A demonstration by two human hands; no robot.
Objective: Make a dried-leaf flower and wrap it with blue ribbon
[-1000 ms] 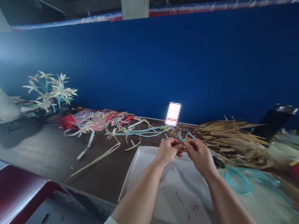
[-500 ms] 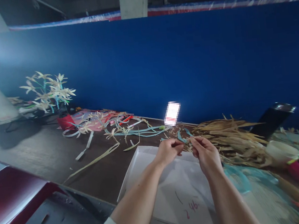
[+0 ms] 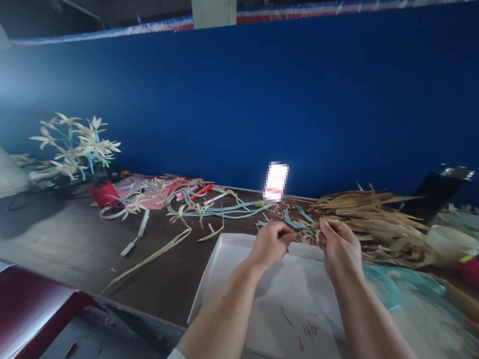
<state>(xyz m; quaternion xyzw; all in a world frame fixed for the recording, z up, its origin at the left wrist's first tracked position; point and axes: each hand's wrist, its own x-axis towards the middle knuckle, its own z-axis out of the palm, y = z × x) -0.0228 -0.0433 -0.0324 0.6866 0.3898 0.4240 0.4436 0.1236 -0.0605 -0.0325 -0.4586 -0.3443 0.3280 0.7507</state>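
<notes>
Over the far edge of a white box lid (image 3: 294, 288), my left hand (image 3: 272, 242) and my right hand (image 3: 339, 241) are raised a short distance apart. The fingers of each are closed in a pinch. What they pinch is thin and mostly hidden, so I cannot make it out. Just beyond the fingertips lie light-blue strips (image 3: 291, 218) among pale, thin scraps. To the right of my right hand is a heap of dry tan husks (image 3: 366, 206).
Cream artificial flowers (image 3: 86, 147) stand in a red pot (image 3: 105, 195) at left. Pale-blue cords (image 3: 221, 210) and loose strips lie on the dark table (image 3: 161, 290). A bright pixelated panel (image 3: 276, 181) leans at the blue partition (image 3: 223, 101). A black bottle (image 3: 435, 193) and white bowl (image 3: 452, 244) stand right.
My right hand has moved a little to the right, widening the gap between my hands. My left hand has stayed almost in place, still pinching.
</notes>
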